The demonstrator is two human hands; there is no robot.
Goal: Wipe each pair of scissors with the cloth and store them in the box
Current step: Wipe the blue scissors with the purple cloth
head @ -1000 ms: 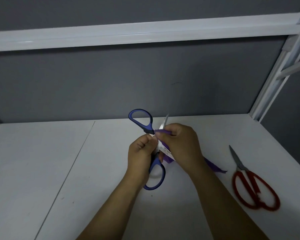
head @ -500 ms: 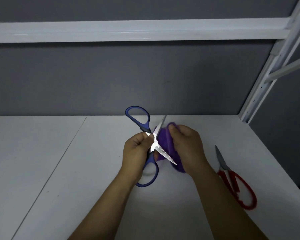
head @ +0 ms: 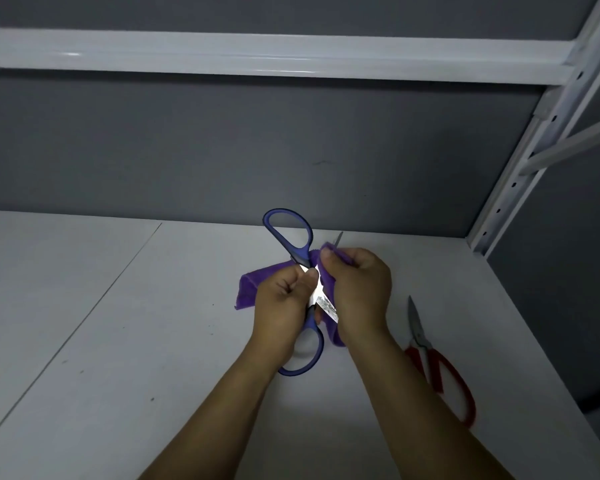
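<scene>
A wide stretch of the white table (head: 84,323) is lying open on the left side. The blue scissors (head: 300,252), spread open, and the purple cloth (head: 248,285) are filling the space between the left grip (head: 284,306) and right grip (head: 357,289). The red scissors (head: 421,341) are lying beside the right forearm, narrowing that side, while the grey back wall (head: 222,150) and white upright post (head: 520,174) are closing off the far and right edges.

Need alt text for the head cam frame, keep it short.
The left hand grips open blue-handled scissors near the pivot while the right hand pinches a purple cloth against one blade, over a white table. A pair of red-handled scissors lies on the table to the right, blades closed. No box is in view.
</scene>
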